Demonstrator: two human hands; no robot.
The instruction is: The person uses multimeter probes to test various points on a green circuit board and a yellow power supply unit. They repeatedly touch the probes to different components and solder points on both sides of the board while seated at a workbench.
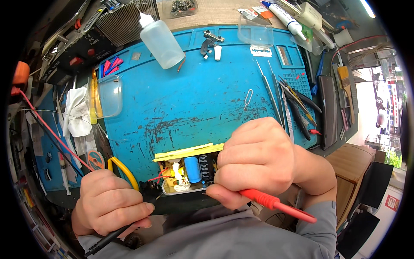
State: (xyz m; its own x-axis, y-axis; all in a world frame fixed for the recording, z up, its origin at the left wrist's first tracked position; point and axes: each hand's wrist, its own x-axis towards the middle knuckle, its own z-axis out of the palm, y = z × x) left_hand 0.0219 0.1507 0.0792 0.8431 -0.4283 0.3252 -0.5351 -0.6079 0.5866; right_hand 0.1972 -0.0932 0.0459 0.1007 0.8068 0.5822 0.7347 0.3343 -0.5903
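At the mat's near edge, between my hands, sits a circuit board [196,188] with a blue capacitor [192,169], a black capacitor [207,167] and a yellow strip [185,152] along its far side. My left hand [110,203] is closed around a black test probe [108,241], whose rear end points toward me. Closed over the board's right side, my right hand [258,159] grips a red test probe [280,204]. Both probe tips are hard to see, so I cannot tell whether they touch the board. A yellow handle [125,172] lies beside my left hand.
Beyond the board spreads a blue work mat [172,103]. Tweezers [269,88] and pliers [297,108] lie to the right. A squeeze bottle [161,45] stands far back, a clear lid [110,96] to the left. The red lead [56,129] crosses the left side.
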